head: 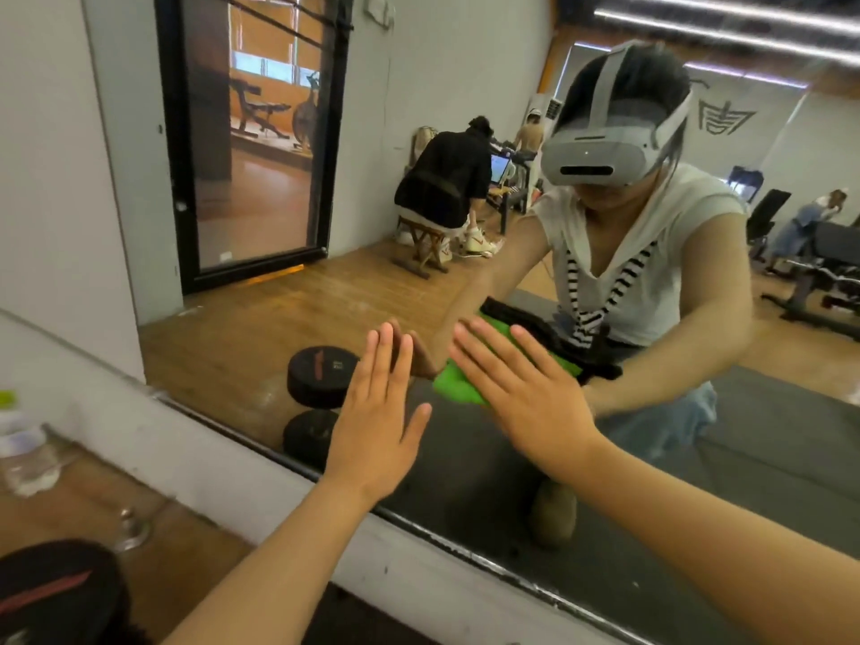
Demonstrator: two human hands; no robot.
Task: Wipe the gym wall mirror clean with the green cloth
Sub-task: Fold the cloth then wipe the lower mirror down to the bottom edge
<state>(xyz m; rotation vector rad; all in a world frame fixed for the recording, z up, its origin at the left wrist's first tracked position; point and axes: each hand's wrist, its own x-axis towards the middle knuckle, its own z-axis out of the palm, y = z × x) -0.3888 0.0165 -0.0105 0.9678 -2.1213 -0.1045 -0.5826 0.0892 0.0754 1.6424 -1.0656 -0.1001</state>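
Wiping step: right hand, fingers straight and spread, presses green cloth to mirror; left hand flat, fingers together (apparently bracing). Next: sweep onward.

Two hands here, left hand and right hand, plus one cloth and one mirror. Floor's got one dumbbell and one bottle; reflection shows one stool.

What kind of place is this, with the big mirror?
Most likely a gym: there is a large wall mirror, a black round dumbbell lying by it, and a black padded weight bench in the reflection.
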